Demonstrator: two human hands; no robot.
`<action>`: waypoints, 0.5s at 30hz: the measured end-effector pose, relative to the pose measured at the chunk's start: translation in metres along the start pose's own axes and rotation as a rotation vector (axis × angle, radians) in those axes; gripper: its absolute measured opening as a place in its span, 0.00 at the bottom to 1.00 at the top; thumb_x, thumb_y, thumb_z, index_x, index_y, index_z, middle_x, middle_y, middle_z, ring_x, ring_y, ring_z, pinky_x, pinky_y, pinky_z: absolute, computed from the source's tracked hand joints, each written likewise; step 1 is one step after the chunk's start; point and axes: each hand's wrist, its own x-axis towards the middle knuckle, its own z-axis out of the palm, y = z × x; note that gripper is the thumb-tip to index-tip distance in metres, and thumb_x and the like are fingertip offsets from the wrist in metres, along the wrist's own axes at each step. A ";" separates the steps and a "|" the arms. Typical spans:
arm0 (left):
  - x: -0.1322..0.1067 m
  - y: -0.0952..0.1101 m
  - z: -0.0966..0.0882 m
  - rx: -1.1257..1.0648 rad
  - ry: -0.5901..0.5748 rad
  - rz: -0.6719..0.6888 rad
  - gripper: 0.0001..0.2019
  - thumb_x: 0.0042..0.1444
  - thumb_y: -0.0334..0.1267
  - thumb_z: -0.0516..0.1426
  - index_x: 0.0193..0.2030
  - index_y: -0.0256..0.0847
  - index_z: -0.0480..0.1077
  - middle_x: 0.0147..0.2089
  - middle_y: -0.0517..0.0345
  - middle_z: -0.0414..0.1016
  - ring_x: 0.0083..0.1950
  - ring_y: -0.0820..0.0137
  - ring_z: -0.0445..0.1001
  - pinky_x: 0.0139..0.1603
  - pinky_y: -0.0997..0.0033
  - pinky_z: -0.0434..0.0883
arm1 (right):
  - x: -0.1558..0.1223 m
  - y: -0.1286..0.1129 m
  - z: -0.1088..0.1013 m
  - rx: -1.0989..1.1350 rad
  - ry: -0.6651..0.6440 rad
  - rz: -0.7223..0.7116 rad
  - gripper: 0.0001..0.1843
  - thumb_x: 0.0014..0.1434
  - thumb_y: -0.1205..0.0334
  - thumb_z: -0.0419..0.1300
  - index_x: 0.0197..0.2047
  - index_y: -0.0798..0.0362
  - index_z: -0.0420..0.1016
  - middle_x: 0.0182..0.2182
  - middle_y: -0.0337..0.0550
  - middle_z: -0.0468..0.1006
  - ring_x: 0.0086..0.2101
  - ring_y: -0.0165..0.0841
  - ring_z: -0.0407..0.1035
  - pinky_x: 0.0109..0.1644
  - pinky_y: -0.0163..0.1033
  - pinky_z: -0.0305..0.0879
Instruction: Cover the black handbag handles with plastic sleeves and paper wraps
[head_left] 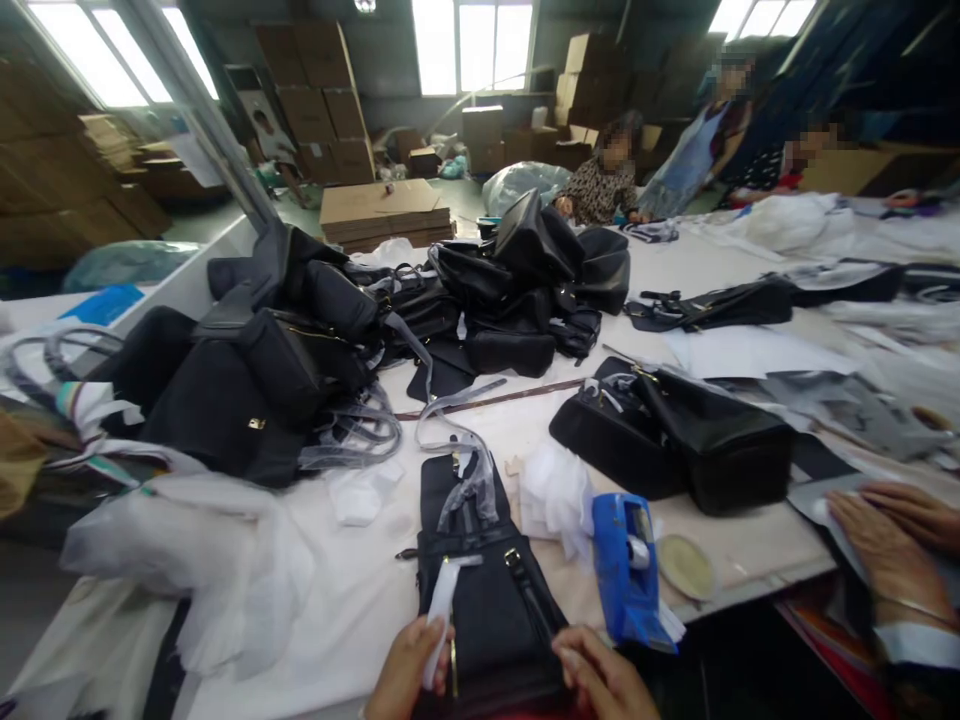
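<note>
A black backpack (502, 620) lies flat on the table in front of me, with gold-coloured zippers and a strap with a buckle. Its upper straps (469, 490) are wrapped in clear plastic. Between the thumb and fingers of my left hand (411, 665) is a white strip (444, 605), which reaches up to a zipper end on the bag. My right hand (604, 672) is closed at the bag's lower right edge, its fingertips pressed together; what they pinch, if anything, is hidden. A blue tape dispenser (626, 570) stands just right of the bag, beside crumpled white tissue (559, 490).
Piles of black bags (285, 370) fill the table's left and back. Two more bags (675, 430) lie at right. A co-worker's hands (885, 540) rest on grey material at far right. Translucent white wrapping (217, 560) lies at left; a tape roll (684, 567) sits near the edge.
</note>
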 end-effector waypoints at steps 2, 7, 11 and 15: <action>0.002 -0.003 -0.001 0.037 -0.003 0.023 0.29 0.43 0.65 0.59 0.33 0.36 0.69 0.19 0.65 0.65 0.18 0.77 0.58 0.18 0.75 0.60 | 0.019 -0.035 0.028 -0.012 -0.097 -0.106 0.15 0.63 0.50 0.50 0.39 0.49 0.74 0.27 0.37 0.72 0.28 0.31 0.66 0.31 0.33 0.60; 0.001 -0.008 -0.004 0.137 -0.023 0.142 0.25 0.48 0.62 0.57 0.31 0.38 0.66 0.19 0.65 0.65 0.17 0.77 0.59 0.18 0.76 0.58 | 0.059 -0.073 0.086 -0.087 -0.251 -0.281 0.11 0.62 0.63 0.52 0.35 0.50 0.75 0.27 0.35 0.76 0.30 0.30 0.70 0.36 0.31 0.60; -0.003 -0.008 -0.008 0.102 -0.066 0.171 0.23 0.49 0.60 0.58 0.32 0.40 0.64 0.19 0.65 0.66 0.17 0.77 0.59 0.19 0.77 0.57 | 0.076 -0.069 0.102 -0.268 -0.234 -0.337 0.11 0.60 0.67 0.52 0.33 0.51 0.75 0.26 0.36 0.75 0.30 0.30 0.70 0.35 0.31 0.59; -0.004 -0.008 -0.014 0.030 -0.131 0.168 0.21 0.52 0.58 0.57 0.35 0.40 0.63 0.21 0.66 0.66 0.18 0.78 0.59 0.19 0.78 0.58 | 0.079 -0.069 0.104 -0.449 -0.225 -0.397 0.11 0.61 0.68 0.52 0.37 0.49 0.75 0.32 0.37 0.78 0.34 0.31 0.72 0.37 0.31 0.59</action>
